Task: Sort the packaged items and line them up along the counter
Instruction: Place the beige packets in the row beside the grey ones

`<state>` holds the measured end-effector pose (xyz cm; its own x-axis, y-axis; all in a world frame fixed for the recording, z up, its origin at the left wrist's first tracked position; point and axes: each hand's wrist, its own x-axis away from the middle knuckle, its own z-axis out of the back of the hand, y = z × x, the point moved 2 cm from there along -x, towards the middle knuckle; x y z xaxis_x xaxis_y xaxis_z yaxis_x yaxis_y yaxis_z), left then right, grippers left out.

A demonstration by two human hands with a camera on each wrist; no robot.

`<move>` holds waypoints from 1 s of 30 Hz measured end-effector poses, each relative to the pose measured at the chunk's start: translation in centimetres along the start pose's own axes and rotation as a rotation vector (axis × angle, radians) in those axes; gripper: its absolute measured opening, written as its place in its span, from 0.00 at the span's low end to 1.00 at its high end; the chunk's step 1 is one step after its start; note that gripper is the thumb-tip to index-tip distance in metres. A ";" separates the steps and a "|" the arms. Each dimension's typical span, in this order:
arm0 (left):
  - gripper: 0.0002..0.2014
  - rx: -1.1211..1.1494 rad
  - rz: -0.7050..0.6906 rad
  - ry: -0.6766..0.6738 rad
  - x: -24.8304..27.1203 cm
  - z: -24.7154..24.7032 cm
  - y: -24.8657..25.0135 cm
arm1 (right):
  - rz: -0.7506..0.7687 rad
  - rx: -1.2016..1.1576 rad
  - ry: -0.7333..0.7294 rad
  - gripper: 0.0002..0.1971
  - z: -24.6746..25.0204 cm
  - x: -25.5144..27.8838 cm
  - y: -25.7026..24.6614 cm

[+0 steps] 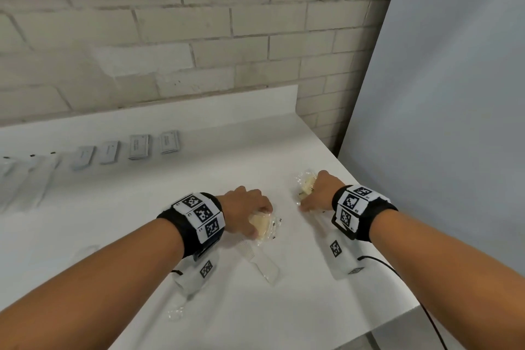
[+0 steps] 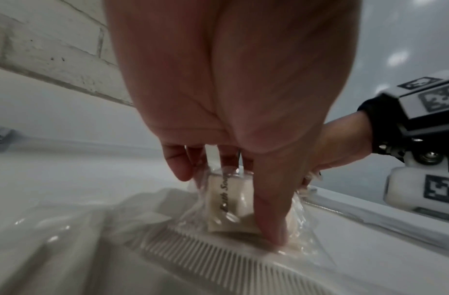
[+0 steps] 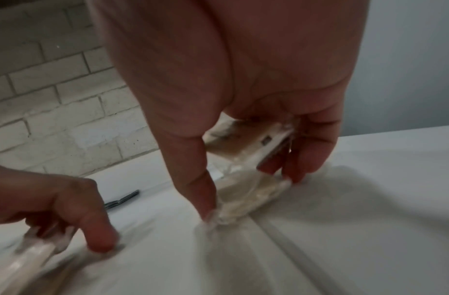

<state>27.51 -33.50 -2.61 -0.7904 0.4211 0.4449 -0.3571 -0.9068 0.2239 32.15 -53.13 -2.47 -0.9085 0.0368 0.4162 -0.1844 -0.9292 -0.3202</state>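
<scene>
My left hand (image 1: 250, 214) grips a cream bath soap in clear wrap (image 1: 261, 226) between thumb and fingers on the white counter (image 1: 199, 179); the left wrist view shows the soap (image 2: 228, 201) standing on edge, touching a packaged white comb (image 2: 218, 257). My right hand (image 1: 314, 199) pinches a second wrapped soap (image 1: 305, 183) further right; in the right wrist view its thumb and fingers curl around that packet (image 3: 246, 199). The comb (image 1: 261, 260) lies just in front of the left hand.
Several flat grey-white packets (image 1: 139, 146) lie in a row along the counter's back, with clear sachets (image 1: 22, 179) at far left. A brick wall rises behind, a grey panel (image 1: 440, 94) stands at right. The counter's right edge (image 1: 397, 318) is near; a black cable (image 1: 397, 273) hangs there.
</scene>
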 end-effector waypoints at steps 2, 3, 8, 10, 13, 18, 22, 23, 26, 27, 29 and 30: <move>0.31 -0.077 0.020 -0.002 -0.1 0.0 0.3 | 0.044 -0.005 -0.003 0.35 0.3 -0.5 -0.2; 0.31 -0.110 0.031 0.001 -0.1 0.0 0.5 | 0.068 -0.010 0.002 0.33 0.5 -0.7 -0.3; 0.29 -0.216 0.109 0.041 0.2 -0.3 0.5 | 0.171 -0.057 -0.008 0.28 1.1 -1.0 -1.4; 0.27 -0.211 0.125 0.057 0.8 -0.4 0.4 | 0.220 -0.053 -0.022 0.27 0.9 -0.9 -2.1; 0.25 -0.098 0.130 0.087 1.7 -0.5 -0.1 | 0.270 -0.069 -0.078 0.28 0.2 -0.7 -3.2; 0.15 0.267 0.130 0.146 3.3 0.4 -3.0 | 0.230 -0.197 -0.200 0.34 -0.6 -0.6 -5.5; 0.21 0.364 0.194 0.235 4.8 1.1 -5.6 | 0.173 -0.282 -0.236 0.35 -1.1 -0.9 -7.6; 0.22 0.371 0.216 0.261 5.1 1.3 -6.3 | 0.180 -0.263 -0.217 0.32 -1.2 -1.2 -8.3; 0.25 0.394 0.263 0.302 6.1 1.7 -8.6 | 0.249 -0.218 -0.183 0.20 -1.4 -2.0 -10.5; 0.25 0.409 0.275 0.304 6.2 1.8 -9.2 | 0.263 -0.203 -0.192 0.18 -1.5 -2.1 -11.0; 0.24 0.417 0.311 0.287 6.5 2.1 -11.0 | 0.301 -0.176 -0.213 0.18 -1.7 -2.3 -13.0; 0.23 0.415 0.325 0.278 6.5 2.3 -11.8 | 0.331 -0.149 -0.212 0.20 -1.7 -2.5 -13.9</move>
<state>27.75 -19.99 -0.36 -0.9475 0.0519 0.3156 0.1047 -0.8820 0.4594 36.34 -39.68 -0.45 -0.8334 -0.3453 0.4315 0.0380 -0.8147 -0.5787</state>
